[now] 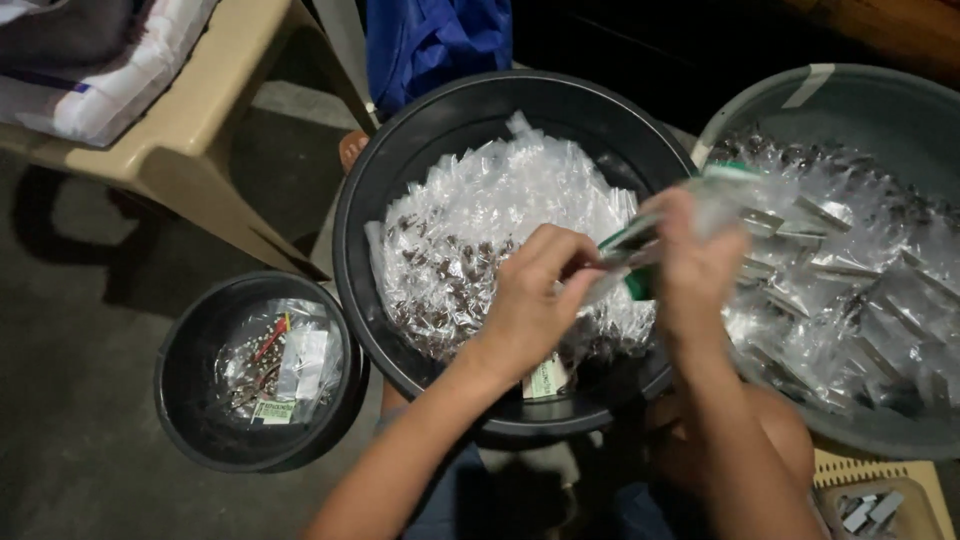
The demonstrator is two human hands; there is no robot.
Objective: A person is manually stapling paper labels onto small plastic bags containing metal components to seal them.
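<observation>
Centre of frame, above the black tub (400,150): your left hand (535,300) and right hand (690,265) pinch a clear packet (625,255) — light, limp, slippery; grip its green-edged top.

One head cam only, looking steeply down, close over both hands (610,280) above a black basin (400,180); right edge crops a grey tub (880,100), probably past frame. No 2nd view.

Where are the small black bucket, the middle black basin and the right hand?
small black bucket (185,385): head view, left rim.
middle black basin (420,130): head view, bare inner wall.
right hand (695,265): head view, back of hand.
</observation>
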